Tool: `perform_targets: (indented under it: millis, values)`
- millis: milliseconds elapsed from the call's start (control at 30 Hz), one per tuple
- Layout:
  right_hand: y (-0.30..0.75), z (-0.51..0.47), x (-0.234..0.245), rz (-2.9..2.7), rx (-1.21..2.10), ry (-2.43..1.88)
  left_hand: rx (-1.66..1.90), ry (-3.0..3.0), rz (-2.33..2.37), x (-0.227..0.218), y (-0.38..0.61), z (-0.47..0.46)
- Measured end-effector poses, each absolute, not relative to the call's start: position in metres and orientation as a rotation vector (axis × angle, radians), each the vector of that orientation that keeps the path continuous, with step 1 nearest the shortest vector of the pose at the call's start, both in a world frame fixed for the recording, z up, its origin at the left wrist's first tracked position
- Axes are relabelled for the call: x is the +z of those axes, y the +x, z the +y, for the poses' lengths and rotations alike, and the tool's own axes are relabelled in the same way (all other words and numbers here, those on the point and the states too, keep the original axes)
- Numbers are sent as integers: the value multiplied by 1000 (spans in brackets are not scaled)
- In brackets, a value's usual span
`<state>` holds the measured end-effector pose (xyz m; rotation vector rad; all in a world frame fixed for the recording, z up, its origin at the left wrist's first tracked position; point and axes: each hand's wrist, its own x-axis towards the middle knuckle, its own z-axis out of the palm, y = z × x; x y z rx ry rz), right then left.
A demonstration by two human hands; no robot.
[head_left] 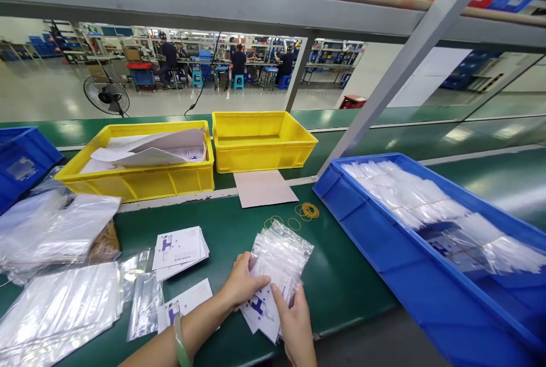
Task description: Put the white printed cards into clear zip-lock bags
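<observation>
You work at a long green table (341, 276) in an open factory hall, where other people sit at benches far behind. A slanted grey steel post (384, 91) crosses your view on the right. A large blue plastic bin (384, 262) of clear bags stands to the right of your hands. A yellow plastic bin of white sheets (140, 182) and a second yellow plastic bin (256, 156) stand behind. Loose yellow rubber bands (307, 210) lie between. Your left hand (241, 284) and right hand (296, 327) are both closed on a stack of clear plastic bags with printed cards (279, 259), near the table's front edge.
</observation>
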<state>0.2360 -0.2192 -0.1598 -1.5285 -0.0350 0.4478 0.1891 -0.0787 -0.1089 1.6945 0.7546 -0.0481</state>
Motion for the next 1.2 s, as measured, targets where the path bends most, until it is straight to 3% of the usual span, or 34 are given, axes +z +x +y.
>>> perform_targets:
  millis: [267,433,600,967,1200]
  values:
    - [232,-215,-144,-29,563,-1413,31,1402,759,-110,187,-83]
    - [233,-209,-140,-116,463,-1424,81,1259,611,-90,179,-71]
    - [245,-206,-123,-263,286,-1397,284,1472,284,-60,165,-54]
    - [254,-195,-157,-474,399,-1580,147,1780,423,-80,154,-56]
    - [327,-159,-125,-494,277,-1574,225,2048,507,-71,119,-55]
